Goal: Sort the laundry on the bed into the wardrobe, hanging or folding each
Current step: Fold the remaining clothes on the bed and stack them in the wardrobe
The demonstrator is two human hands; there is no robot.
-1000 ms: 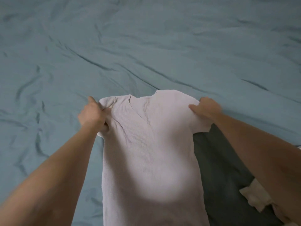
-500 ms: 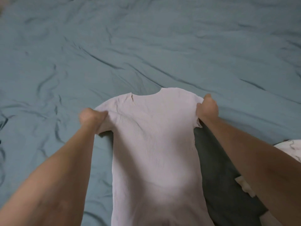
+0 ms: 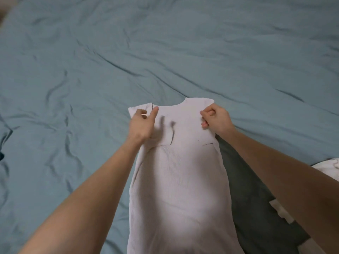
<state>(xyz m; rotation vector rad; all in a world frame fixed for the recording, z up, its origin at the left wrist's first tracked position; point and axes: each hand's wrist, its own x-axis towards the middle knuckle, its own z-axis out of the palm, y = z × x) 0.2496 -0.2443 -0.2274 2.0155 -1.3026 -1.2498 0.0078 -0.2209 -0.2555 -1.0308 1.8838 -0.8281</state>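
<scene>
Folding inward, I have brought both sleeves over the top's (image 3: 176, 180) chest since a second ago, so it now lies as a narrow strip on the bed (image 3: 91, 70). My left hand (image 3: 142, 123) hovers with loose, spread fingers, holding nothing. My right hand (image 3: 215, 118) pinches the folded shoulder edge. I judge the lengthwise fold comes next. Dark cloth (image 3: 256, 198) lies just beside.
</scene>
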